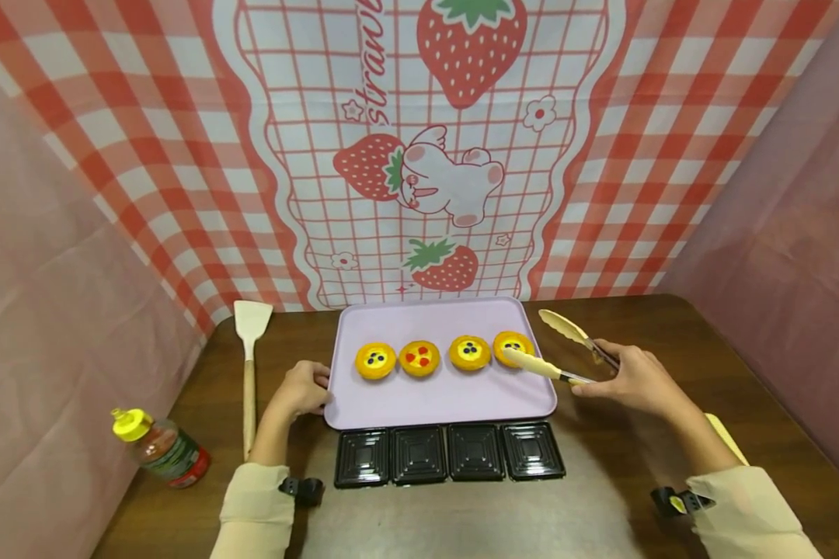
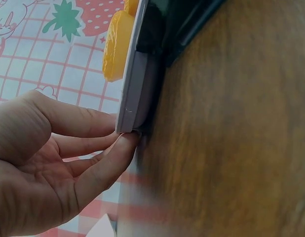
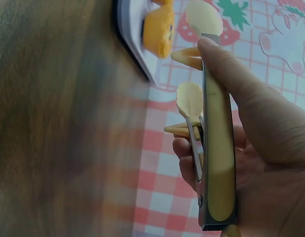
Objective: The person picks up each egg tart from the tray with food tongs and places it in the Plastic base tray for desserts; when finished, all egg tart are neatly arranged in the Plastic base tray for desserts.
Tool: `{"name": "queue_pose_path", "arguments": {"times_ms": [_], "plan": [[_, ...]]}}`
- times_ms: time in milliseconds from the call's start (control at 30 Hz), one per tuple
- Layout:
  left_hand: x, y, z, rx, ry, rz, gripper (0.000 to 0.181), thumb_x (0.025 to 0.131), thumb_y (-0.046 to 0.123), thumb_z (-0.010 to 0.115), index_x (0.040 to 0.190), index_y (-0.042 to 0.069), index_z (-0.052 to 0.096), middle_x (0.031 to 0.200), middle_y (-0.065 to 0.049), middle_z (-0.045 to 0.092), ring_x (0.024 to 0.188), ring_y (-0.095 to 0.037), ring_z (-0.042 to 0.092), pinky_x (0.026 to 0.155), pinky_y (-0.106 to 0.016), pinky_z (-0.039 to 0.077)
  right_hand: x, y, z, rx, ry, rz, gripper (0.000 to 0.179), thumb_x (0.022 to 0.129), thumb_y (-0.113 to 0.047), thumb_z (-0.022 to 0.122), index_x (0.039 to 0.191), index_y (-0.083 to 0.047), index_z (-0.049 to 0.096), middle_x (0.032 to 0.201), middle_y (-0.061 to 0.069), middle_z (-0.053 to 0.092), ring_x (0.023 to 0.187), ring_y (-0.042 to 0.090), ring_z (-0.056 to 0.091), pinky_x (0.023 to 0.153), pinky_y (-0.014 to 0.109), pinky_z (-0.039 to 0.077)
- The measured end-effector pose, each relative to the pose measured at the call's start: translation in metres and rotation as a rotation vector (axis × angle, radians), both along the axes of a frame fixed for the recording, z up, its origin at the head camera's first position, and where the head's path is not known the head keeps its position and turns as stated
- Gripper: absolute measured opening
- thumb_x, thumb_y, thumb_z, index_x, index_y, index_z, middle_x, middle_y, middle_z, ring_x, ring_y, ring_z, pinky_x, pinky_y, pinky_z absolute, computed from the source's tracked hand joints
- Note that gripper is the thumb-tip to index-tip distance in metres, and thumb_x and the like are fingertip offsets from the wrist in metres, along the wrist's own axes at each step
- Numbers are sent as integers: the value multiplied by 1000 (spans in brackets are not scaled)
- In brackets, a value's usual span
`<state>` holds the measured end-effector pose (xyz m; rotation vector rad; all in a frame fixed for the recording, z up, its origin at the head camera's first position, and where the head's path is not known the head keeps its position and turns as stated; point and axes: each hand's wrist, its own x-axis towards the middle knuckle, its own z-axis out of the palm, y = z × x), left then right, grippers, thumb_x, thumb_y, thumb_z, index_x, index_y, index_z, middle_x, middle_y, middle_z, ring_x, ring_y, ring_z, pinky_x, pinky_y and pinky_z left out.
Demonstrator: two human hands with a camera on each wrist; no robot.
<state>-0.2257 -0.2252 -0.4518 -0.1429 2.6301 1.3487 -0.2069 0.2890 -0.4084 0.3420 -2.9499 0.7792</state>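
A lilac tray (image 1: 447,400) bears a row of several egg tarts, most with blue dots such as the tart (image 1: 470,353), and one tart (image 1: 419,359) with red pieces. At its left edge, my left hand (image 1: 306,387) pinches the rim between thumb and fingers, as the left wrist view shows. My right hand (image 1: 639,378) holds a pair of tongs (image 3: 219,148) with cream tips, its arms spread wide. One tip (image 1: 531,362) hangs over or against the rightmost tart (image 1: 510,348); I cannot tell whether they touch. The other tip lies beyond the tray's right edge.
Several black square plastic trays (image 1: 419,454) line the lilac tray's near side. To the left lie a white spatula (image 1: 250,365) with a wooden handle and a yellow-capped bottle (image 1: 164,450). A cream object (image 1: 725,436) is partly hidden behind the right forearm. A checked strawberry cloth (image 1: 447,194) hangs behind.
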Motion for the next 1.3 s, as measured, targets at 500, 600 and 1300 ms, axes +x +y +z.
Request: {"name": "queue_pose_path", "arguments": {"times_ms": [500,600,1300], "plan": [[-1,2,1,16,-5,-8,45,72,-16,67,115,-18,57,95,-24,59,74,-27,61,55,-37,61,-13,-13,-10,25,-23,71,84,65,-41,92,126,10,61,87,11,69,69,20,55,60,35,47],[-1,2,1,20,-7,-1,45,72,-16,67,116,-17,58,94,-24,59,74,-27,61,56,-36,61,-15,-14,-10,15,-38,75,80,67,-37,91,124,11,62,86,10,68,69,20,53,59,33,46],[-1,-3,-1,39,-1,-6,44,72,-17,67,114,-18,57,93,-24,58,73,-27,61,56,-37,61,-9,-14,5,17,-35,109,69,72,-30,89,125,6,64,79,1,64,68,18,52,59,33,45]]}}
